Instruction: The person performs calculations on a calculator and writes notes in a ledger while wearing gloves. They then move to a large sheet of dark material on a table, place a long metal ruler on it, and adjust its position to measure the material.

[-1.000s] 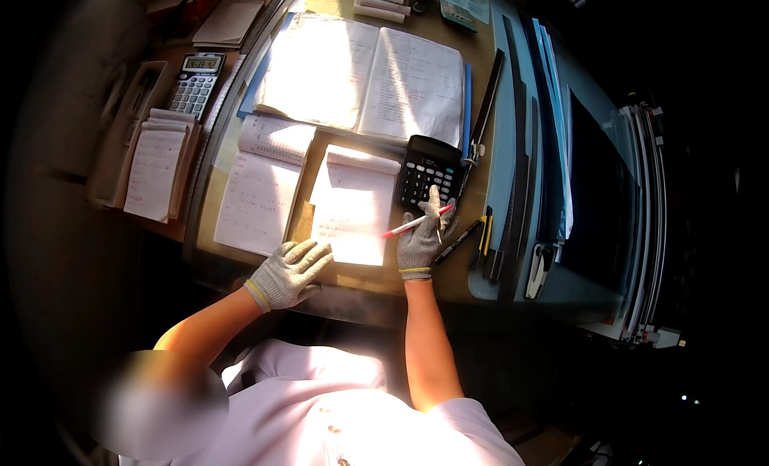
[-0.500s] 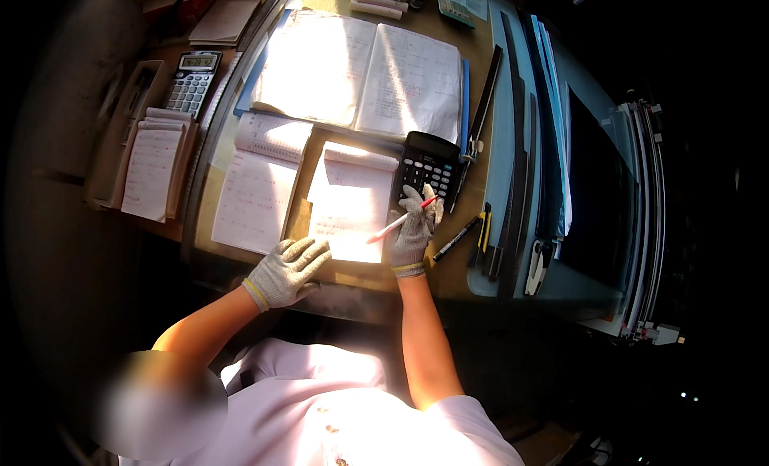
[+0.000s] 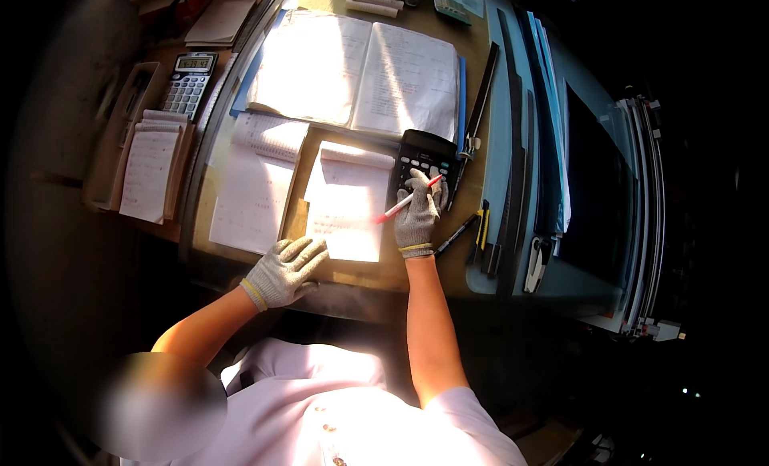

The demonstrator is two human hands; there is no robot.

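Your right hand (image 3: 416, 218) at the black calculator (image 3: 428, 144), pen (image 3: 407, 200) between its fingers

You wear a grey knitted glove with a yellow cuff on each of your 2 hands. Your right hand has a narrow grip: it holds the pen, white with red ends, at a slant between the fingers, its lower end toward the right side of the middle notepad (image 3: 346, 190). The fingertips of that hand lie over the lower keys of the calculator; you cannot tell from here whether any key is pressed. The calculator sits just right of the middle notepad, below the right page of the open ledger (image 3: 408, 74).

Your left hand (image 3: 282, 275) holds nothing that shows. It lies palm down with fingers stretched out, at the lower left corner of the middle notepad; how firmly it presses, you cannot tell. Left of that notepad lies the second notepad (image 3: 255, 182), its top sheets folded back too.

To the right of your right hand, a black marker (image 3: 456, 235) lies slanted on the desk (image 3: 448, 278), near a yellow cutter (image 3: 484, 226). Over to the far left, a silver calculator (image 3: 187, 88) lies above a stack of written slips (image 3: 150, 170). Bright sunlight falls across the ledger and the 2 notepads.
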